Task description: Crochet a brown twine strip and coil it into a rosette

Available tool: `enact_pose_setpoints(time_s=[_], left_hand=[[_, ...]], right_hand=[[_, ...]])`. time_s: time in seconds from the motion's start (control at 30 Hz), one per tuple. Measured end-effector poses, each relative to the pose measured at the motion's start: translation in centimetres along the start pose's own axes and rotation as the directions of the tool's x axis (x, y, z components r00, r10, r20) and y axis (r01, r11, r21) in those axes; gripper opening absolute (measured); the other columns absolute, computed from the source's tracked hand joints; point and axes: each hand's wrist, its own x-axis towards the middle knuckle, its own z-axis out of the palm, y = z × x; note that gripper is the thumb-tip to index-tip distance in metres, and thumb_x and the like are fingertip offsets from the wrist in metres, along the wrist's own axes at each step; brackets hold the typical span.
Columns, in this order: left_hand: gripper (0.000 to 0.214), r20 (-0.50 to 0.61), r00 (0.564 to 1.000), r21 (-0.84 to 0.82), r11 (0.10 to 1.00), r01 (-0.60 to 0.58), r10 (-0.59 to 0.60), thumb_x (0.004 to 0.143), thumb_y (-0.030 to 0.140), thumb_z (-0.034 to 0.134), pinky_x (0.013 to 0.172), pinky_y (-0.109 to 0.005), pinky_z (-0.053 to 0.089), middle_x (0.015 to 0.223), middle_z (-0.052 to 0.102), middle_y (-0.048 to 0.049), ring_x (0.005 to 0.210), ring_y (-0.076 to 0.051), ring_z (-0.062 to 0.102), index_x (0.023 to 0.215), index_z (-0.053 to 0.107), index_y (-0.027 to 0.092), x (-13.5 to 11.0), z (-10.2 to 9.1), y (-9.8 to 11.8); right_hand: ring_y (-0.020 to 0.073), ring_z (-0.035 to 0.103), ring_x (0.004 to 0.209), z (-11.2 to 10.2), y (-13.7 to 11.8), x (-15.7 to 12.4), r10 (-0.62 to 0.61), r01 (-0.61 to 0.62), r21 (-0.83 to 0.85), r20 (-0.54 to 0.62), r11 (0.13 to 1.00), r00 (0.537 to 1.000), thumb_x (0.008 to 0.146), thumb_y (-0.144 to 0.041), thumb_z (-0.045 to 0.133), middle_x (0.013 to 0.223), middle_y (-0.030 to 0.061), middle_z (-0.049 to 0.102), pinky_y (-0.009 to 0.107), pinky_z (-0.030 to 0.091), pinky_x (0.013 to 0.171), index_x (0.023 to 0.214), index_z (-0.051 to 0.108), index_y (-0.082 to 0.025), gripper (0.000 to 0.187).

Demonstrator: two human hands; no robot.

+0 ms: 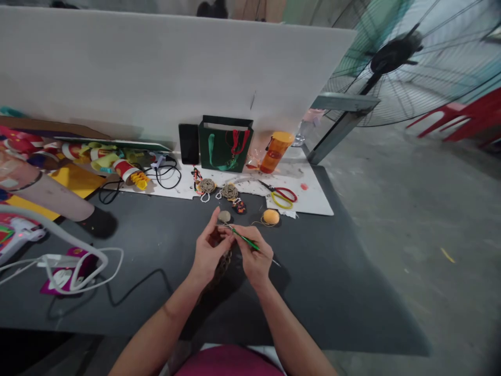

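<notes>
Fingers (243, 245) of the right hand (255, 259) pinch a green crochet hook (247, 241), its tip aimed left at the left hand (208, 253). That hand's thumb and fingers (224, 241) pinch the top of a brown woven strip (221, 267) that hangs between the wrists, with the index finger raised. Both forearms converge from the near edge above the dark worktop (321, 271). Just beyond lie a grey ball (224, 216), an orange ball (271, 216) and scissors (282, 196). Print on the clutter at the left is too blurred to read.
</notes>
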Motion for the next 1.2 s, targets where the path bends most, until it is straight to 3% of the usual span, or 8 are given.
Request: enact_pose_setpoints(time_s=[0.2,0.33,0.57,0.7,0.83,1.0,1.1,1.2], left_hand=[[0.063,0.042,0.988,-0.146,0.978,0.152,-0.147,0.06,0.011,0.082,0.074,-0.019,0.046,0.072,0.064,0.0036,0.07,-0.007,0.058,0.119,0.067,0.023,0.4,-0.4,0.0],[0.055,0.094,0.971,-0.174,0.957,0.232,-0.218,0.06,0.017,0.083,0.069,-0.02,0.045,0.073,0.065,0.0013,0.068,-0.009,0.058,0.114,0.07,0.021,0.5,-0.7,0.4],[0.053,0.102,0.98,-0.14,0.973,0.181,-0.168,0.063,0.018,0.081,0.062,-0.019,0.042,0.072,0.061,0.0021,0.064,-0.007,0.054,0.116,0.069,0.02,0.6,-0.8,0.8],[0.061,0.058,0.996,-0.047,0.997,0.066,-0.064,0.064,0.018,0.081,0.063,-0.018,0.042,0.071,0.06,0.0036,0.064,-0.006,0.052,0.122,0.065,0.021,0.5,-0.8,0.7],[0.068,0.006,1.0,0.001,1.0,0.008,-0.008,0.064,0.02,0.082,0.065,-0.019,0.043,0.069,0.061,0.0045,0.065,-0.007,0.054,0.128,0.06,0.02,0.6,-0.8,0.5],[0.068,0.021,0.998,-0.051,0.996,0.067,-0.066,0.062,0.018,0.083,0.063,-0.018,0.042,0.066,0.062,0.0045,0.062,-0.006,0.053,0.127,0.061,0.021,0.7,-0.8,0.2],[0.069,0.062,0.977,-0.159,0.964,0.212,-0.204,0.06,0.02,0.084,0.061,-0.019,0.042,0.064,0.06,0.0052,0.057,-0.006,0.053,0.126,0.062,0.021,0.8,-0.9,0.1],[0.07,0.12,0.942,-0.206,0.92,0.333,-0.313,0.062,0.022,0.084,0.06,-0.019,0.042,0.062,0.061,0.0052,0.055,-0.006,0.053,0.128,0.06,0.021,0.9,-1.0,0.1]], right_hand=[[0.0183,0.069,0.074,0.5,0.7,0.2,0.295,-0.269,0.282,-0.056,0.921,0.954,0.083,-0.034,0.064,0.078,0.0031,0.072,0.034,0.055,0.072,0.085,0.064,-0.02,0.014],[0.0175,0.068,0.065,0.3,1.1,0.5,0.344,-0.317,0.338,-0.02,0.886,0.939,0.086,-0.04,0.059,0.07,0.0013,0.07,0.031,0.054,0.062,0.087,0.056,-0.022,0.018],[0.0178,0.066,0.068,-1.1,1.1,0.7,0.21,-0.212,0.182,0.03,0.96,0.977,0.093,-0.039,0.049,0.075,0.0018,0.069,0.033,0.053,0.064,0.091,0.054,-0.023,0.016],[0.0192,0.066,0.073,-1.7,0.1,1.0,0.02,-0.02,-0.001,0.078,1.0,0.997,0.095,-0.031,0.045,0.08,0.0044,0.071,0.034,0.053,0.068,0.093,0.059,-0.023,0.016],[0.0201,0.065,0.083,-1.9,0.0,1.2,-0.207,0.237,-0.135,0.204,0.962,0.957,0.094,-0.018,0.045,0.09,0.0052,0.072,0.037,0.052,0.075,0.099,0.064,-0.025,0.02],[0.0205,0.068,0.081,-1.4,0.5,1.0,-0.373,0.424,-0.217,0.241,0.879,0.896,0.086,-0.011,0.057,0.091,0.005,0.074,0.039,0.053,0.072,0.102,0.066,-0.027,0.024],[0.0208,0.07,0.084,-1.0,0.2,0.5,-0.385,0.418,-0.197,0.185,0.887,0.904,0.084,-0.011,0.06,0.096,0.0056,0.076,0.038,0.054,0.073,0.101,0.069,-0.027,0.025],[0.0201,0.071,0.081,-0.8,-0.1,-0.1,-0.227,0.242,-0.178,0.1,0.954,0.969,0.088,-0.017,0.057,0.094,0.0056,0.076,0.036,0.056,0.071,0.099,0.069,-0.026,0.019]])
